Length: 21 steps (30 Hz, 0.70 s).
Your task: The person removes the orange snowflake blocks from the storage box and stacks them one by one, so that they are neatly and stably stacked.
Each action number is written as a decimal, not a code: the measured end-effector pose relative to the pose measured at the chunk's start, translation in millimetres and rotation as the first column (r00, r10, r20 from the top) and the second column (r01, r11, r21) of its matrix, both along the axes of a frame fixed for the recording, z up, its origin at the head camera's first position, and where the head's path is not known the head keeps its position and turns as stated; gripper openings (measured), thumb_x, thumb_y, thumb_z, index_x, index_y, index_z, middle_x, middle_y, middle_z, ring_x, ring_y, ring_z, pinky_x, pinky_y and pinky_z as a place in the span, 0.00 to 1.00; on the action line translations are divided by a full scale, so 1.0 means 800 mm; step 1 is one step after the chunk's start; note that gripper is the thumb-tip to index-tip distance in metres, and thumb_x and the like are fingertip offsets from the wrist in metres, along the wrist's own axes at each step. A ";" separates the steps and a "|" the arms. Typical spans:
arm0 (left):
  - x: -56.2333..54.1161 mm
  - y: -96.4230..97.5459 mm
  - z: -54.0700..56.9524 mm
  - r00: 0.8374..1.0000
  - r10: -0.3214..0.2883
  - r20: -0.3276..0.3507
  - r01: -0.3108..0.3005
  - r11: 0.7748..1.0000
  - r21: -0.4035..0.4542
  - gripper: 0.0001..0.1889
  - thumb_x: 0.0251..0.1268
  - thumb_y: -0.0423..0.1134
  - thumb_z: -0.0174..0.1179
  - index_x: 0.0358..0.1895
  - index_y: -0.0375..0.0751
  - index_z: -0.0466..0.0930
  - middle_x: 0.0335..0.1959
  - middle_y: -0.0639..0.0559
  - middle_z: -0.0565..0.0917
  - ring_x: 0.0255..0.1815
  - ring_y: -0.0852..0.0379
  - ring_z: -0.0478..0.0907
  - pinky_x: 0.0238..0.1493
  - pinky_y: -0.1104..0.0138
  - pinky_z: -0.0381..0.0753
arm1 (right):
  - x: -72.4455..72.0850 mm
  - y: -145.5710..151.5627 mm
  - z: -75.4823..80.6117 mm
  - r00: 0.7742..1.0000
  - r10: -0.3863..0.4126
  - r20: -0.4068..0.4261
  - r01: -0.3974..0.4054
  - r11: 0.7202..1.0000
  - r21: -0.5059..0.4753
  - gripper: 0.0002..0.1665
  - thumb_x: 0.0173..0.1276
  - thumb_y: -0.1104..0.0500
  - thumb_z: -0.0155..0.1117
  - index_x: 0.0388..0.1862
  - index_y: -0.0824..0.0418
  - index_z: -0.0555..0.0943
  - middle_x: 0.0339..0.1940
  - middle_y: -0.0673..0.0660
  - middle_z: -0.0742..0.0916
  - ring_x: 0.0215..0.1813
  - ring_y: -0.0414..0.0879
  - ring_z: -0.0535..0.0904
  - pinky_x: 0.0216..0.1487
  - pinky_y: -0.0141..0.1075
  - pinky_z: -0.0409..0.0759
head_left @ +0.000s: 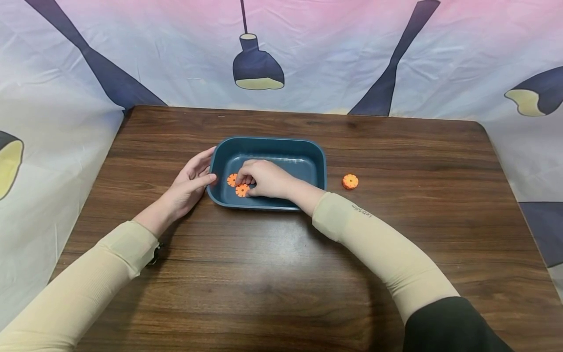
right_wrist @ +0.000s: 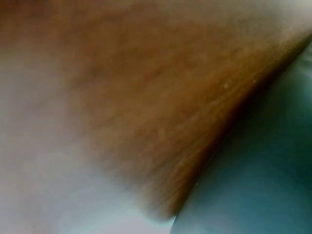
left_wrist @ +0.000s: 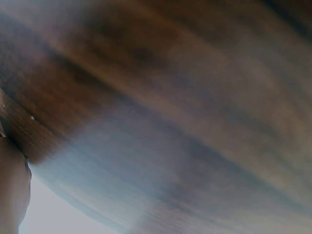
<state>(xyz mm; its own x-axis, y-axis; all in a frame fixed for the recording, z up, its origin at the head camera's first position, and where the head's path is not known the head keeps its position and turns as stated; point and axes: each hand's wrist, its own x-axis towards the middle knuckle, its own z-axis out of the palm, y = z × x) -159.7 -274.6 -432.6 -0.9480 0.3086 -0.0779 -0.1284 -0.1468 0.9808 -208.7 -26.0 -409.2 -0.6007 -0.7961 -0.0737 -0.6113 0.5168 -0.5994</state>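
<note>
A dark blue-green rectangular tub [head_left: 316, 161] stands on the wooden table. My left hand [head_left: 186, 188] holds it by the left end, thumb over the rim and the other fingers against the outer wall. Inside, my right hand [head_left: 269, 180] reaches down at the left part and pinches an orange notched disc [head_left: 242, 190] between thumb and fingers. Another orange disc [head_left: 231, 180] lies just left of those fingertips, partly covered. In both wrist views the hands' work is blurred and the discs do not show.
To the right of the tub, a small stack of orange discs [head_left: 350, 182] sits on the table [head_left: 272, 283]. Behind the table's far edge hangs a printed cloth [head_left: 316, 58] with lamp pictures. My right forearm crosses the tub's front right rim.
</note>
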 end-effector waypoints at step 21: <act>-0.001 0.000 -0.001 1.000 0.003 0.004 -0.003 1.000 0.002 0.31 0.81 0.26 0.52 0.80 0.52 0.65 0.71 0.60 0.74 0.69 0.65 0.71 0.58 0.75 0.77 | 0.001 0.003 0.003 1.000 -0.018 0.000 0.018 0.999 0.034 0.15 0.68 0.61 0.78 0.53 0.59 0.87 0.49 0.55 0.85 0.50 0.46 0.80 0.57 0.35 0.79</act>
